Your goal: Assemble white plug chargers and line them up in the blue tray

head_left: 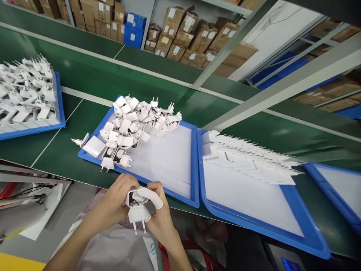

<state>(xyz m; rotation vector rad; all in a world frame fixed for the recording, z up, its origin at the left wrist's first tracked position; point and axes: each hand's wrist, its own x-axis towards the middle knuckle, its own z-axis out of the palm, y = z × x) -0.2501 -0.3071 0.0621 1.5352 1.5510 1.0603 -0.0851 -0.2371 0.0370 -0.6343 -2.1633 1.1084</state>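
Between my two hands is a white plug adapter point(138, 213), its two pins pointing down towards me and its casing open, with dark wires and parts showing inside. My left hand point(120, 195) grips the casing from the left. From the other side my right hand point(158, 210) holds it, with white covers on some fingers, one finger lying across the opening. Just beyond my hands, a blue-rimmed tray point(194, 165) bears a heap of similar white adapters point(125, 126), several of them with open casings. One adapter point(81, 141) lies at the tray's left corner beside a flat white piece point(94, 146).
To the right, another blue tray point(299, 210) holds tight rows of white adapters point(248, 156). A further blue-rimmed tray point(338, 192) stands at the far right. A piled tray point(60, 109) sits at the left on the green bench point(70, 150). A slanting metal post point(282, 86) rises behind.
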